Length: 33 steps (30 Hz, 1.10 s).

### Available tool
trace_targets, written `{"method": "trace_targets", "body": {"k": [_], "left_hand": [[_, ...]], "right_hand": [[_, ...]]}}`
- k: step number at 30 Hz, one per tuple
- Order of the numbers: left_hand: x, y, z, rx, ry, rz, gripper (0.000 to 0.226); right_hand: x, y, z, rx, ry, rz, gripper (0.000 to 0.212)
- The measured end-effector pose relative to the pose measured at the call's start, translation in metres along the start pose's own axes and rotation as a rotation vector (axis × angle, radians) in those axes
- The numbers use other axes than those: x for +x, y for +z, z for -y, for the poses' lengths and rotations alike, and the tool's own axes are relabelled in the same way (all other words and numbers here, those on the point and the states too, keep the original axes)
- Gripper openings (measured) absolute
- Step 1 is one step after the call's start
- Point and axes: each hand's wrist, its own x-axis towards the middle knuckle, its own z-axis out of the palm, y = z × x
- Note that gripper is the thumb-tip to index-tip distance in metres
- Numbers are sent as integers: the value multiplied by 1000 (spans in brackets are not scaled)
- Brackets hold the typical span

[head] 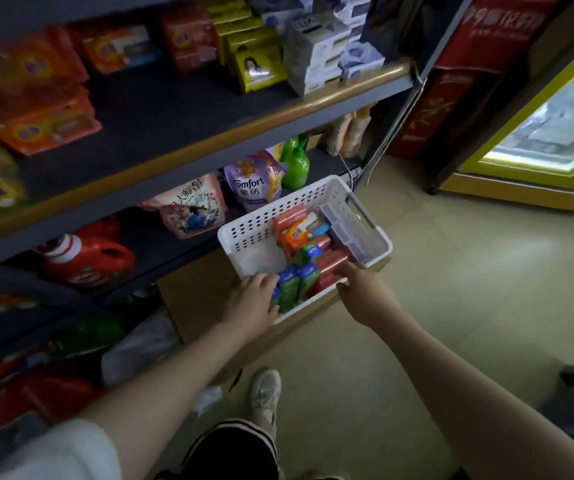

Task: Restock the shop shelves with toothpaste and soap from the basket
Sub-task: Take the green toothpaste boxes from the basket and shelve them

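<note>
A white perforated basket (261, 220) sits on a cardboard box (202, 289) beside the shelves. Inside lie orange soap packs (296, 233), red boxes (330, 268), green and blue boxes (299, 282) and a grey box (347, 230). My left hand (254, 299) reaches over the basket's near rim, fingers curled at the green and blue boxes; whether it holds one is hidden. My right hand (354, 278) rests at the near right corner, fingers on a red box. The middle shelf (174, 109) carries orange soap packs (46, 129) at its left.
White boxes (320, 53) and yellow packets (254, 64) stand at the shelf's far end. Refill pouches (254, 181), a green bottle (296, 164) and a red detergent jug (88, 261) fill the lower shelf. A lit freezer (548, 133) stands right. My shoe (264, 393) is on the tiled floor.
</note>
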Motion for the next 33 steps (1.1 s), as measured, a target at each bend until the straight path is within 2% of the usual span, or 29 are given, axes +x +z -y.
{"method": "trace_targets", "body": {"k": [6,10,12,15,20,24,27,30,33], "left_hand": [[50,28,0,86,-96,57,62],[56,50,3,-44,-99,61,56],[55,59,3,-35,-75,49,57],[56,61,-4,-65,-148,11,53],[37,28,-11,-130,-321,-78,49],[-12,-23,-34,-237,-435,-261,42],[-59,-59,-45,-251,-524,-404,44],[-115,-84,-45,-265,-607,-462,43],[-180,-95,-32,-257,-717,-510,40]], "right_hand": [[85,18,-12,-100,-73,169,42],[127,36,-10,-148,-76,257,37],[139,46,-11,-138,-57,308,41],[148,57,-10,-106,-60,355,47],[139,31,1,-127,-204,260,34],[114,-16,27,-33,-379,96,35],[94,-46,64,58,-511,35,35],[68,-59,109,107,-657,43,33],[32,-50,157,116,-749,130,36]]}}
